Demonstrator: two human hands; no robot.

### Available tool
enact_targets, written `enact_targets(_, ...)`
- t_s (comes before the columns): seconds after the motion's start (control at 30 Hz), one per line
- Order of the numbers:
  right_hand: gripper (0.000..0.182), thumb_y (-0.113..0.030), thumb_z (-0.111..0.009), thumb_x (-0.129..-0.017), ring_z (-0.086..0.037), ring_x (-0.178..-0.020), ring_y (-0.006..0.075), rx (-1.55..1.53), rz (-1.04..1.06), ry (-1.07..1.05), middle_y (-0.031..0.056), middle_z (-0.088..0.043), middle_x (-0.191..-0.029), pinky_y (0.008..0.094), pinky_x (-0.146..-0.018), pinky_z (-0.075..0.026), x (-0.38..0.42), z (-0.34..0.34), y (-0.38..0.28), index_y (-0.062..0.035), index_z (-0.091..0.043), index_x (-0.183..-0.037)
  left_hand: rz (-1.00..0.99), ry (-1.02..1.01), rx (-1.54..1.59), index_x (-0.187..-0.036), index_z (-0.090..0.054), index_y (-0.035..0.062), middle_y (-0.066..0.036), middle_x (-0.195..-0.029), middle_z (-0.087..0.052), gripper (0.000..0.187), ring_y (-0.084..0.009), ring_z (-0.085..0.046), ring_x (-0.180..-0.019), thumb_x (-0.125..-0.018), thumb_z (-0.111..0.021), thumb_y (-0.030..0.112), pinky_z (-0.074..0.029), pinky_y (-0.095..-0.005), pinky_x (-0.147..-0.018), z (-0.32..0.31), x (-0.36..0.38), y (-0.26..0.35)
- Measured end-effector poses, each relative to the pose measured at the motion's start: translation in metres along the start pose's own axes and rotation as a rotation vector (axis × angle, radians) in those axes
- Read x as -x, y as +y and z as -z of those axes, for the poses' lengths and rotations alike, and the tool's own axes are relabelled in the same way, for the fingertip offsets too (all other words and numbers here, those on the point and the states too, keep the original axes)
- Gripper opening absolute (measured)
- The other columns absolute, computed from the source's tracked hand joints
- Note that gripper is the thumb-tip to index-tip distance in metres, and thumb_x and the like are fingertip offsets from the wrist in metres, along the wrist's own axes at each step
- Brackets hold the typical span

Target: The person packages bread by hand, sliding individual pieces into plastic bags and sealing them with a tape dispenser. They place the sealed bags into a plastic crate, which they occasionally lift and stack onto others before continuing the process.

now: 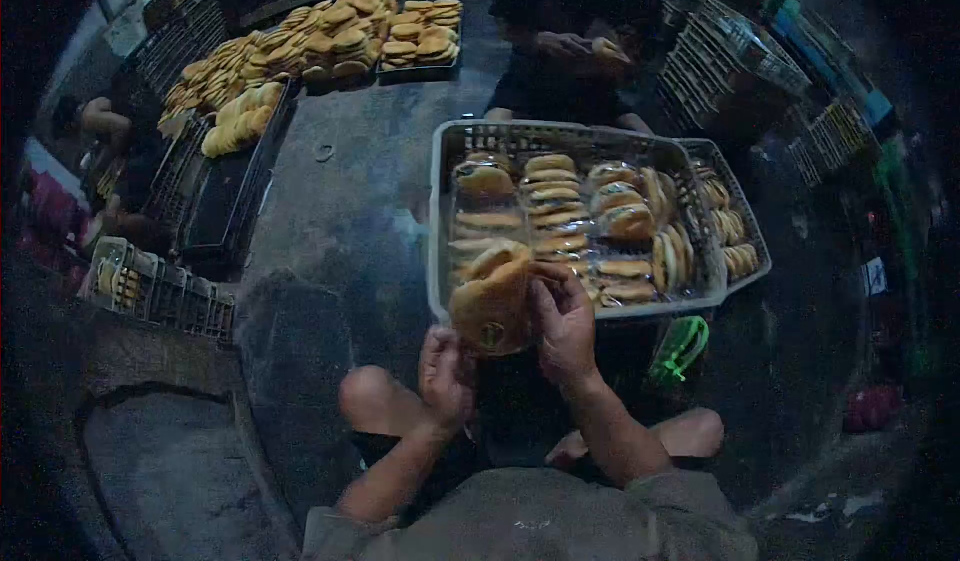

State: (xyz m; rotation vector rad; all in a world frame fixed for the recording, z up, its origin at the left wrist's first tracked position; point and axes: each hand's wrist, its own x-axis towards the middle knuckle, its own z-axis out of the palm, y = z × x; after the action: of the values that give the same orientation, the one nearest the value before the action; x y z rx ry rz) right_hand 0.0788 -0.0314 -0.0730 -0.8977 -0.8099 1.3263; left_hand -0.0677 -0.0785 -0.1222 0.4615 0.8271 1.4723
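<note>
A clear plastic bag of flat, browned bread buns (490, 306) is held up in front of the crate's near left corner, with a small printed mark low on it. My right hand (566, 323) grips the bag's right edge between thumb and fingers. Close by the lower left edge of the bag is my left hand (446, 375), its fingers curled closed; whatever they pinch is hidden. Just beyond, a grey plastic crate (436, 211) holds several bagged stacks of buns (553, 196).
Another crate (765, 257) of bagged buns adjoins on the right. Green plastic ties (684, 349) hang at the near side. Loose buns (290, 46) are heaped at the back left. A co-worker's hands (565, 46) hold a bun opposite me. Packed crates (160, 286) stand at left.
</note>
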Motion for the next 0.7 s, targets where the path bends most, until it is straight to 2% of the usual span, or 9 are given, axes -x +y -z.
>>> enact_targets(0.03,0.021,-0.009,-0.061,-0.095,-0.062,-0.096,0.0145,0.123,0.064,0.033,0.0087,-0.064,-0.108,0.0284,-0.084,-0.052,0.014,0.006,-0.009,0.0,-0.059,-0.113,-0.01,-0.223,0.027,-0.107,-0.051,0.0082,-0.006,-0.104,-0.056,0.014,-0.0149,-0.057,-0.095,-0.103,-0.041,0.017,-0.047,-0.0323,-0.088,0.013,0.005,-0.016)
enact_targets(0.2,0.012,-0.005,-0.065,-0.091,-0.065,-0.089,0.0147,0.495,0.28,-0.048,0.0067,-0.067,-0.095,0.0265,-0.081,-0.051,0.076,0.022,-0.037,-0.0027,-0.064,-0.102,0.011,-0.52,-0.3,-0.128,-0.044,0.0026,-0.009,-0.12,-0.055,0.036,-0.0179,-0.054,-0.112,-0.099,-0.053,0.022,-0.045,-0.0346,-0.098,0.038,0.035,-0.032)
enact_targets(0.23,0.012,-0.005,-0.065,-0.091,-0.065,-0.089,0.0147,0.497,0.276,-0.054,0.0067,-0.067,-0.095,0.0265,-0.081,-0.051,0.083,0.024,-0.04,-0.0027,-0.064,-0.102,0.096,-0.513,-0.454,-0.137,-0.034,0.0019,-0.011,-0.128,-0.05,0.052,-0.0204,-0.05,-0.12,-0.095,-0.059,0.019,-0.041,-0.0353,-0.103,0.031,0.037,-0.03)
enact_targets(0.3,0.009,-0.006,-0.068,-0.087,-0.066,-0.086,0.0228,0.862,0.657,-0.04,0.0097,-0.066,-0.091,0.0314,-0.083,-0.052,0.098,0.032,-0.045,-0.0043,-0.065,-0.095,0.187,-0.501,-0.606,-0.146,-0.024,0.0013,-0.014,-0.137,-0.044,0.071,-0.0228,-0.045,-0.127,-0.09,-0.066,0.016,-0.038,-0.036,-0.108,0.024,0.042,-0.031)
enact_targets(0.4,0.01,-0.008,-0.07,-0.083,-0.065,-0.084,0.0307,1.151,0.793,-0.156,0.0114,-0.065,-0.089,0.038,-0.084,-0.051,0.11,0.039,-0.061,-0.0057,-0.064,-0.091,0.215,-0.56,-0.619,-0.152,-0.004,0.0039,-0.018,-0.155,-0.017,0.114,-0.0283,-0.018,-0.145,-0.072,-0.084,0.015,-0.016,-0.0397,-0.119,0.035,0.056,-0.041)
enact_targets(0.53,0.01,-0.009,-0.07,-0.084,-0.064,-0.08,0.0294,1.119,0.545,-0.096,0.0106,-0.064,-0.086,0.0401,-0.076,-0.05,0.133,0.047,-0.058,-0.0055,-0.063,-0.091,0.074,-0.714,-0.68,-0.152,-0.004,0.0047,-0.019,-0.156,-0.015,0.121,-0.0297,-0.015,-0.146,-0.066,-0.088,0.022,-0.015,-0.0403,-0.119,0.036,0.06,-0.039)
enact_targets(0.63,0.01,-0.013,-0.067,-0.089,-0.063,-0.078,0.0262,0.846,0.31,-0.052,0.0113,-0.063,-0.085,0.0384,-0.072,-0.049,0.145,0.044,-0.053,-0.0043,-0.063,-0.092,-0.066,-0.725,-0.348,-0.151,-0.013,0.0063,-0.018,-0.153,-0.025,0.119,-0.0286,-0.023,-0.143,-0.064,-0.09,0.03,-0.019,-0.0419,-0.118,0.015,0.059,-0.032)
enact_targets(0.67,0.01,-0.013,-0.067,-0.089,-0.063,-0.078,0.0262,0.845,0.303,-0.04,0.0113,-0.063,-0.085,0.0384,-0.072,-0.049,0.148,0.048,-0.048,-0.0043,-0.063,-0.092,-0.105,-0.668,-0.291,-0.146,-0.028,0.006,-0.017,-0.146,-0.038,0.105,-0.0274,-0.038,-0.135,-0.065,-0.089,0.034,-0.032,-0.042,-0.113,0.007,0.063,-0.029)
enact_targets(0.7,0.014,-0.017,-0.064,-0.091,-0.063,-0.078,0.0252,0.807,0.219,-0.01,0.012,-0.063,-0.085,0.0373,-0.071,-0.049,0.152,0.054,-0.039,-0.0033,-0.062,-0.094,-0.091,-0.673,-0.293,-0.146,-0.028,0.006,-0.017,-0.146,-0.038,0.105,-0.0274,-0.038,-0.135,-0.065,-0.089,0.034,-0.032,-0.042,-0.113,0.008,0.065,-0.031)
